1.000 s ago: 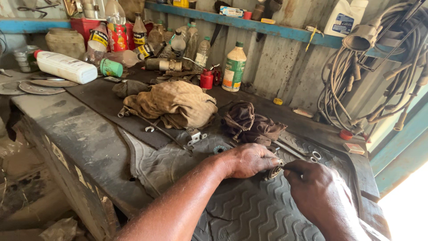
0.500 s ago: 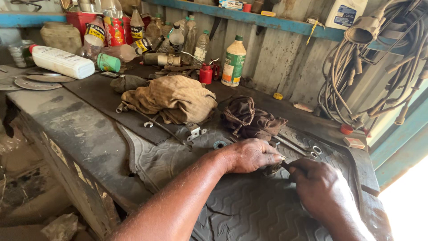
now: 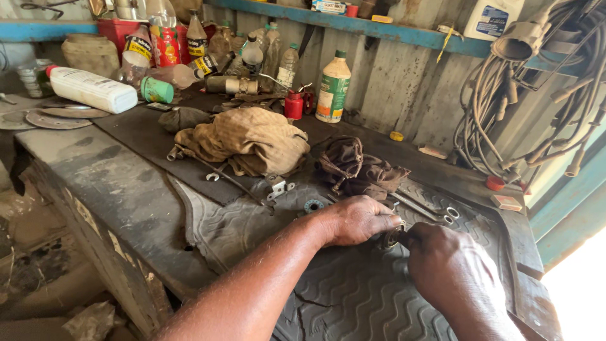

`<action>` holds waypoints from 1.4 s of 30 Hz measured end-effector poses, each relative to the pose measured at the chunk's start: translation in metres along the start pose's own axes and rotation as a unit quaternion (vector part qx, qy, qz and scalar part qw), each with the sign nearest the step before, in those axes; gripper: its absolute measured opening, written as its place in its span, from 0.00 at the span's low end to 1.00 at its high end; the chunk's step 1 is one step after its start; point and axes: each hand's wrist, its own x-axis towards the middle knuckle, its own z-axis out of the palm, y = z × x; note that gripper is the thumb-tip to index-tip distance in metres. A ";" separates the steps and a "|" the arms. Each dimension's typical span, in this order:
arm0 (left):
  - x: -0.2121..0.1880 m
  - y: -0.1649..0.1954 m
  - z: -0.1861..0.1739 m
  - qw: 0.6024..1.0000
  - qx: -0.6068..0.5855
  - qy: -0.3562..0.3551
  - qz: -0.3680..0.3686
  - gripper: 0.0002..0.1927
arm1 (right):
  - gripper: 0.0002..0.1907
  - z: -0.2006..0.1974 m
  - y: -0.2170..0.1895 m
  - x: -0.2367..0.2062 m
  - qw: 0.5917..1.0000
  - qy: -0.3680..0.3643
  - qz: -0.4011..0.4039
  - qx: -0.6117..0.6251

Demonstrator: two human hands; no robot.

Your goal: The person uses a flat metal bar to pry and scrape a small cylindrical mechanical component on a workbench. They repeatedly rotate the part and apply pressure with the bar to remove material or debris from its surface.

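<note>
Both hands meet over a small metal part (image 3: 390, 239) on the grey rubber mat (image 3: 353, 297), which covers the right end of the workbench (image 3: 95, 183). The left hand (image 3: 353, 220) lies on the part from above with fingers curled down on it, so it is closed on the part. The right hand (image 3: 451, 268) comes from the lower right, and its fingers close on a thin dark tool (image 3: 403, 238) whose tip touches the part. The part is mostly hidden between the hands; I cannot tell its shape.

The front edge of the bench runs from upper left to lower right, and the left forearm crosses it. The mat has bare ribbed surface in front of the hands and to their left. Behind the hands the room is less: a dark rag (image 3: 356, 167) lies near the left hand, a wrench (image 3: 423, 208) lies just beside the knuckles, and a tan cloth (image 3: 246, 139) sits farther left. Bottles (image 3: 333, 87) stand along the back wall, well apart from the hands. Cables (image 3: 524, 107) hang at the right, above the bench corner.

Compared with half a second ago, the hands are in nearly the same place and still pressed together on the part; the right hand has turned a little, and the view has shifted slightly.
</note>
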 end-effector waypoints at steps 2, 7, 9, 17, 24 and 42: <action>0.000 -0.003 0.000 1.000 0.004 0.001 0.001 0.25 | 0.13 -0.001 -0.001 -0.001 1.000 -0.011 -0.005 -0.004; 0.001 -0.005 0.002 1.000 -0.018 0.003 0.020 0.24 | 0.14 0.009 0.004 0.002 1.000 0.002 0.001 0.000; -0.001 -0.003 0.001 1.000 -0.024 0.004 0.019 0.24 | 0.15 0.015 0.006 0.003 1.000 -0.006 -0.009 0.007; -0.005 0.006 -0.002 1.000 -0.025 0.001 0.014 0.23 | 0.17 0.003 0.015 0.005 0.966 -0.119 0.116 0.196; -0.001 0.008 0.004 0.998 -0.035 0.048 -0.018 0.19 | 0.22 -0.006 0.026 0.003 0.992 -0.030 0.105 0.057; -0.009 0.022 -0.005 0.985 0.010 0.141 0.101 0.16 | 0.23 0.011 0.026 0.005 0.992 0.038 0.096 0.068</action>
